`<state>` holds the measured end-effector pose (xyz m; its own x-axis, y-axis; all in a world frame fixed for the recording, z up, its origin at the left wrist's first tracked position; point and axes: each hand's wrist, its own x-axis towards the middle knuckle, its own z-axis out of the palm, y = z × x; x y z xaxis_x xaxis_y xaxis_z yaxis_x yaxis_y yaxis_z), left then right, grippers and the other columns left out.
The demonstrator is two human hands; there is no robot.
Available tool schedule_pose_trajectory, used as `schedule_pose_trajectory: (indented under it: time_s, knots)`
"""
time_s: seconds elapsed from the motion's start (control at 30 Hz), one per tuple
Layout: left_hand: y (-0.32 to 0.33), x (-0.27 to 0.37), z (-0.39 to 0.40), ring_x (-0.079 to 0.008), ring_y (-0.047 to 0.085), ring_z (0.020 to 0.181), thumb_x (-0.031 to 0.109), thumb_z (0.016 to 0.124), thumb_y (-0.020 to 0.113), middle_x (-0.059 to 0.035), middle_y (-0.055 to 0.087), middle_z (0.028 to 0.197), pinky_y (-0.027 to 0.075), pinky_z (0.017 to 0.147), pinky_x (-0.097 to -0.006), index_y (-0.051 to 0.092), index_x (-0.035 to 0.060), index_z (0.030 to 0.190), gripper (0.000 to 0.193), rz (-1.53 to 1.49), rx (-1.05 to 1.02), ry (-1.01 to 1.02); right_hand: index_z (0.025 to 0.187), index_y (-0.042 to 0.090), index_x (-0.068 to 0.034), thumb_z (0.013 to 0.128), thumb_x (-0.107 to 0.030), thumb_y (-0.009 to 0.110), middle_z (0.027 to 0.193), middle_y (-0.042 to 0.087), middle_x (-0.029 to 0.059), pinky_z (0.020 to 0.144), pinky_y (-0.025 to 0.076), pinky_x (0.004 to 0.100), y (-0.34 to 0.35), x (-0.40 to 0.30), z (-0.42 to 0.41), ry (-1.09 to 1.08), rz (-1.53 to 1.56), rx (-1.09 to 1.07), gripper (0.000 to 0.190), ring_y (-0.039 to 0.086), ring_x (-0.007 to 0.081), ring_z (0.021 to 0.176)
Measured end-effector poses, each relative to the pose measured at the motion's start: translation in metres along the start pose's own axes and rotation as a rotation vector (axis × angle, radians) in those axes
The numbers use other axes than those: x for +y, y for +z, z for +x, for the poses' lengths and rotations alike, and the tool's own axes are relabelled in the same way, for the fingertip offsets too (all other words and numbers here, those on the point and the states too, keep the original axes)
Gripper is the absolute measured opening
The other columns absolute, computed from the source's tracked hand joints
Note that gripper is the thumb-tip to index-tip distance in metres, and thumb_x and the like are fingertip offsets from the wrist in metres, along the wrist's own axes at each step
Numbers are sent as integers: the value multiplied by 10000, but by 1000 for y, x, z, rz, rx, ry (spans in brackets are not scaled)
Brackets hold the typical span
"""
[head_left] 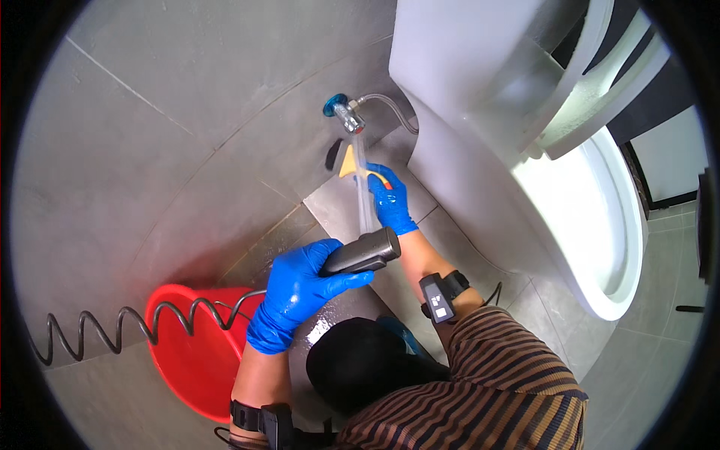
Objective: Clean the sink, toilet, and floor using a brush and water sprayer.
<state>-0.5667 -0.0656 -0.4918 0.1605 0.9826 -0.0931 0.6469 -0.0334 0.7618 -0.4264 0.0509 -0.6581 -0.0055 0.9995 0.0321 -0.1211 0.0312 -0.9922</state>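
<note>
My left hand [296, 288], in a blue rubber glove, grips a dark grey hand-held sprayer [361, 252]. A jet of water [364, 194] runs from the sprayer up toward the chrome angle valve [347, 117] on the tiled wall. In my right hand [394, 203], also gloved in blue, is the handle of a yellow scrub brush [347, 162]. Dark bristles on the brush face the wall just below the valve; whether they touch it I cannot tell. Water crosses in front of the brush handle.
A red plastic bucket [194, 357] stands at the lower left, with the sprayer's coiled hose [118, 332] passing across it. To the right is a white toilet [478, 163] with its seat raised. A braided hose [394, 106] links valve and toilet. The floor tiles near the wall look wet.
</note>
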Motion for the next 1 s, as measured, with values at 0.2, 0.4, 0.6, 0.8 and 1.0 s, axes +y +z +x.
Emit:
schedule_pose_trajectory:
  time_s: [0.2,0.4,0.6,0.8,1.0]
  knots:
    - [2,-9,-2,-192,587,649,335,612,757,-126,605,736,459,615,-303,593,-2,940,499,36,63,26,1120,510,23,850,-31,496,1103,547,98,871,428,281,-10,-4,16,-295,-31,-2,275,535,159,978]
    - [-5,4,-1,-201,584,629,323,615,759,-142,589,716,458,600,-299,588,-2,942,492,122,109,133,1075,565,-46,802,27,524,998,572,113,805,423,273,-26,-15,-22,-165,-67,82,286,557,193,902]
    - [-13,27,3,-276,597,622,408,658,705,-150,593,701,468,573,-312,602,26,880,453,136,139,157,1062,557,-51,743,48,530,1091,538,153,832,422,315,-12,-106,-21,-684,-111,56,335,532,256,1011]
    - [-5,17,5,-261,600,631,402,668,701,-158,587,687,465,587,-314,593,5,907,476,122,174,97,900,550,-19,716,-63,580,1005,541,206,781,443,356,17,-95,41,-597,-338,269,191,535,347,941]
    - [-15,20,5,-262,601,645,455,665,686,-154,601,711,462,611,-311,584,-5,963,556,68,198,-26,809,527,-4,724,-117,582,800,559,215,656,457,381,22,-139,84,-337,-186,175,151,564,338,728]
